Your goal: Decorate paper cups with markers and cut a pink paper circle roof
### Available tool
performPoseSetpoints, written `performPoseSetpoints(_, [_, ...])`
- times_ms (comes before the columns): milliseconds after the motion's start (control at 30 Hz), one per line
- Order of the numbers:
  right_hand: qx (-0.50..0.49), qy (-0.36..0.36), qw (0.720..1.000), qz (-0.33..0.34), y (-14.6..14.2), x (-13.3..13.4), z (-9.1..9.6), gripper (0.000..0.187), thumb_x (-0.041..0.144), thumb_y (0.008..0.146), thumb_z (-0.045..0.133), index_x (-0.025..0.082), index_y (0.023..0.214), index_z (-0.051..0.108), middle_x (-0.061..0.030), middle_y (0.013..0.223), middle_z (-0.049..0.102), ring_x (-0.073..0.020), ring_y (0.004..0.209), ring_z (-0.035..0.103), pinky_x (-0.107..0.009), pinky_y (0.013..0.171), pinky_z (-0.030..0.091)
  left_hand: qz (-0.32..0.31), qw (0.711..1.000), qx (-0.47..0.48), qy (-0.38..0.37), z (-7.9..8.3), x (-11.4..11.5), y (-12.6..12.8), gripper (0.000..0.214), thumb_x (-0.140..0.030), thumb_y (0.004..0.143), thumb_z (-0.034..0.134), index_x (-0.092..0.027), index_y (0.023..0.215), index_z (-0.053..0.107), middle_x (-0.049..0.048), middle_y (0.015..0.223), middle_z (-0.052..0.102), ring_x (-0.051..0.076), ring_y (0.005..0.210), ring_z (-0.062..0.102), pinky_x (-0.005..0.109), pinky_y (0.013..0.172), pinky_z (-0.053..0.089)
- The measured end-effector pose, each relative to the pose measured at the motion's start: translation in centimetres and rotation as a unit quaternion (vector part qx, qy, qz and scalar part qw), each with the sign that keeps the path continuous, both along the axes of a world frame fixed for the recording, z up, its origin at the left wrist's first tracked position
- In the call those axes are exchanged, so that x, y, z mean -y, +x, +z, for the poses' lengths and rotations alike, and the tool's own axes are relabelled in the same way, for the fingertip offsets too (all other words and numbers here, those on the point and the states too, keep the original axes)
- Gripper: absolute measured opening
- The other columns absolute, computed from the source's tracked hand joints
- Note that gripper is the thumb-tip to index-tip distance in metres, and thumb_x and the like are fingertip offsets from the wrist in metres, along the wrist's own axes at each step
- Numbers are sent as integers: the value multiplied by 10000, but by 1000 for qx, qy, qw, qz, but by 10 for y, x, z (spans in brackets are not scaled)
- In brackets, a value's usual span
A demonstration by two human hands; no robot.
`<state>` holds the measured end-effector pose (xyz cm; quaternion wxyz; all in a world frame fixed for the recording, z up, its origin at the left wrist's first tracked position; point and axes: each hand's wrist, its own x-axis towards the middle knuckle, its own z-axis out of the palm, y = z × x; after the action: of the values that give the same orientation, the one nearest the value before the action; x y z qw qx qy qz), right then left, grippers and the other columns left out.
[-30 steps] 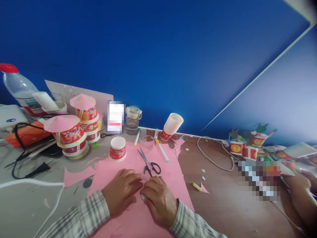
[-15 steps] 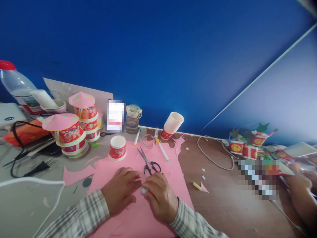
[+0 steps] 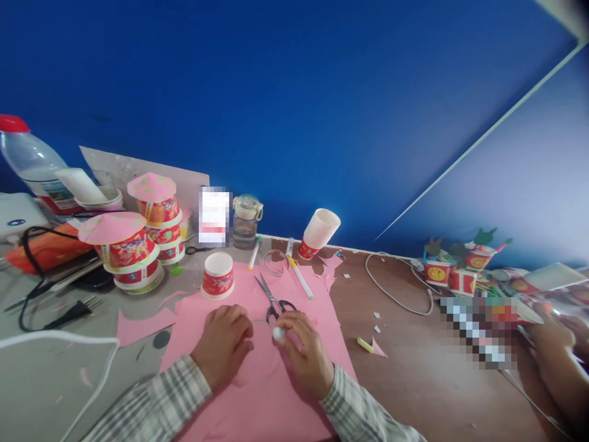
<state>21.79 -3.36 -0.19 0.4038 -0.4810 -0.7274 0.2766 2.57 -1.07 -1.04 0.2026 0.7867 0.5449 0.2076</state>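
Observation:
A large sheet of pink paper [image 3: 304, 393] lies beneath both hands. My right hand [image 3: 306, 356] is closed, pinching a small white round thing [image 3: 278, 333] whose kind I cannot make out. To its left, my left hand [image 3: 225, 341] is over the paper with fingers curled; what they hold, if anything, is hidden. A thin pale curved line shows between the hands. Scissors [image 3: 275, 301] with dark handles lie partly open just beyond my right fingers. An upside-down red and white paper cup [image 3: 218, 276] stands beyond my left hand.
Markers [image 3: 301, 279], paper scraps [image 3: 145, 325] and a stack of paper cups [image 3: 319, 233] lie around the sheet. A water jar [image 3: 247, 221] stands behind. Pink-roofed cup towers [image 3: 133, 245] and a plug [image 3: 73, 312] are at left. Another person's hand [image 3: 552, 344] is at far right.
My hands have moved apart. The right hand has shifted slightly right with the white round thing; the left has drawn back a little, its fingers more curled.

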Motion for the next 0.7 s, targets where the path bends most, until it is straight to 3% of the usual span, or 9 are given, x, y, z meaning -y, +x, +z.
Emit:
performPoseSetpoints(167, [-22, 0, 1000, 0, 1, -1, 2, 111, 170, 771, 552, 227, 835, 623, -35, 883, 640, -216, 865, 589, -317, 811, 478, 34, 999, -5, 28, -4, 1, 0, 591, -529, 379, 674, -312, 909, 526, 17, 995, 537, 285, 919, 425, 441, 769, 305])
performPoseSetpoints(467, [-23, 5, 1000, -16, 0, -1, 1, 156, 123, 734, 569, 226, 838, 624, -31, 873, 650, -209, 848, 600, -303, 790, 490, 32, 999, -1, -9, -7, 1, 0, 394, -400, 387, 726, -290, 707, 522, -31, 892, 559, 249, 864, 453, 402, 752, 304])
performPoseSetpoints(567, [-28, 2, 999, -14, 0, -1, 1, 155, 121, 735, 564, 229, 830, 622, -28, 864, 648, -210, 847, 596, -306, 798, 481, 27, 1000, 1, -5, -7, 1, -1, 491, -354, 401, 732, -308, 835, 508, -21, 944, 563, 251, 900, 443, 408, 785, 286])
performPoseSetpoints(700, [-36, 4, 999, -18, -1, -1, -1, 149, 121, 740, 560, 228, 820, 626, -29, 857, 647, -213, 837, 593, -310, 797, 475, 22, 999, -23, 14, -3, 2, -1, 694, -466, 392, 701, -316, 1021, 451, 30, 1059, 511, 290, 973, 397, 447, 816, 250])
